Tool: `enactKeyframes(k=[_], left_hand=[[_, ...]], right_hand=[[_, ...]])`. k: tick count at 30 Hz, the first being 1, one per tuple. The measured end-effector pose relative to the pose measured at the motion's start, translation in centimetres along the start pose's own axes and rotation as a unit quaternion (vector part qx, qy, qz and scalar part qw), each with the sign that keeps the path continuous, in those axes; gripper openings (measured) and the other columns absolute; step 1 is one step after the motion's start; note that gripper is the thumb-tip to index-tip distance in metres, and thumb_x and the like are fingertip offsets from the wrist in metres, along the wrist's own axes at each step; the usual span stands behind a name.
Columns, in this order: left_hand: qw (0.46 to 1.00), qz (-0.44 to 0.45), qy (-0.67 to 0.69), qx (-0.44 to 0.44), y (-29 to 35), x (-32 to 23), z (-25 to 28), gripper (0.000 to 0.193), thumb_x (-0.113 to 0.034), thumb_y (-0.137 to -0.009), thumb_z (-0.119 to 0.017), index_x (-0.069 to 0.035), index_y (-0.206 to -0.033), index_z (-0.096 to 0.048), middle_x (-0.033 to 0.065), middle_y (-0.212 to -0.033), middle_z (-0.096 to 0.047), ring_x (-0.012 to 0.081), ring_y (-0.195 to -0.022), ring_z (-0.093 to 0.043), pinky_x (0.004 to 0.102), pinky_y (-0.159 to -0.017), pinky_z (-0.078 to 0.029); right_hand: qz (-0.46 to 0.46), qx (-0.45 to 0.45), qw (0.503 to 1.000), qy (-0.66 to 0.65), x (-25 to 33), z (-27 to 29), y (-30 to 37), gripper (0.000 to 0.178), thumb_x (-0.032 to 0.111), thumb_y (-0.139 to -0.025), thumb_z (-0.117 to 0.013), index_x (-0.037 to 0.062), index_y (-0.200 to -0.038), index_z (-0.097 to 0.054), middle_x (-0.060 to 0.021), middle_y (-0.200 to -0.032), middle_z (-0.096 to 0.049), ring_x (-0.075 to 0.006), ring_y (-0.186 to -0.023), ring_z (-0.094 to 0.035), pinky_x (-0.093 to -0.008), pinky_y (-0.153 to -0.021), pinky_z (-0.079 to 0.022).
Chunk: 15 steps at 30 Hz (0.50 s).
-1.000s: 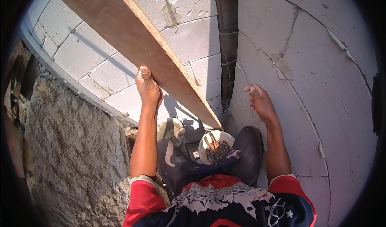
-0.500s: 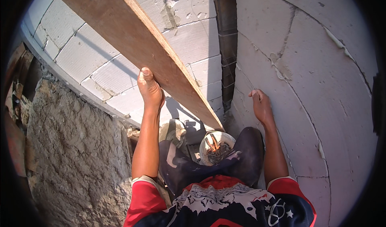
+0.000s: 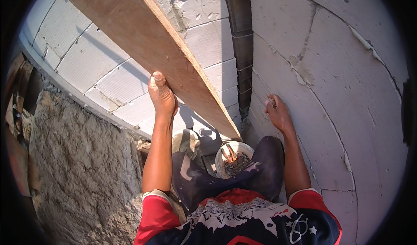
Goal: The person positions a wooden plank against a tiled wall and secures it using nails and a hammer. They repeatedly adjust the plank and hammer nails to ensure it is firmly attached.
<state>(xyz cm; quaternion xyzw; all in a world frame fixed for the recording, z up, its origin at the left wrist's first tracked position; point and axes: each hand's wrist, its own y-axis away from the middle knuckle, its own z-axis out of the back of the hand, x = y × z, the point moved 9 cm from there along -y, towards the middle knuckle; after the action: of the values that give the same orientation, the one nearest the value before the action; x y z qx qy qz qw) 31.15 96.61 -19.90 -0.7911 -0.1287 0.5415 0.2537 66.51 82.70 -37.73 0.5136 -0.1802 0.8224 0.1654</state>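
Plank [image 3: 165, 49]: a long, flat wooden board, rough-sawn and brown, leaning from the upper left down to its end beside the white bucket [image 3: 234, 158]. It looks stiff and fairly heavy, likely splintery along the edges; the lower edge near mid-length seems the sound place to grip it. At far left stands a coarse, grey rendered wall [image 3: 82, 171]. The left hand [image 3: 161, 96] is wrapped around the plank's lower edge, fingers closed on it, thumb up. Behind it run pale, smooth blocks [image 3: 113, 80] with thin mortar joints. The bucket holds dark scraps and some tool handles. The right hand [image 3: 278, 114] rests on the right block wall [image 3: 330, 93]; I cannot tell whether its curled fingers pinch anything.
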Motion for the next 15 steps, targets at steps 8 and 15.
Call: enactKeyframes(k=[8,15], left_hand=[[1.000,-0.005,0.000,0.012,-0.1,0.1,-0.7,0.086,-0.069,-0.088,-0.064,0.001,-0.135,-0.048,0.0103,-0.129,-0.060,0.0211,-0.120,-0.058,0.0379,-0.104,-0.047],[1.000,-0.003,-0.006,0.012,0.0,0.1,-0.6,0.083,-0.069,-0.089,-0.062,0.000,-0.134,-0.049,0.0091,-0.123,-0.061,0.0208,-0.117,-0.059,0.0375,-0.102,-0.047]], right_hand=[[-0.146,0.070,0.983,-0.086,-1.9,-2.0,-1.5,0.066,0.032,-0.094,-0.068,-0.0084,-0.140,-0.043,-0.0155,-0.093,-0.067,-0.0190,-0.071,-0.066,-0.0357,-0.079,-0.053],[-0.056,-0.112,0.989,-0.080,-0.6,-2.7,-0.8,0.070,0.031,-0.092,-0.073,-0.0111,-0.135,-0.037,-0.0236,-0.112,-0.061,-0.0275,-0.082,-0.071,-0.0399,-0.088,-0.055]])
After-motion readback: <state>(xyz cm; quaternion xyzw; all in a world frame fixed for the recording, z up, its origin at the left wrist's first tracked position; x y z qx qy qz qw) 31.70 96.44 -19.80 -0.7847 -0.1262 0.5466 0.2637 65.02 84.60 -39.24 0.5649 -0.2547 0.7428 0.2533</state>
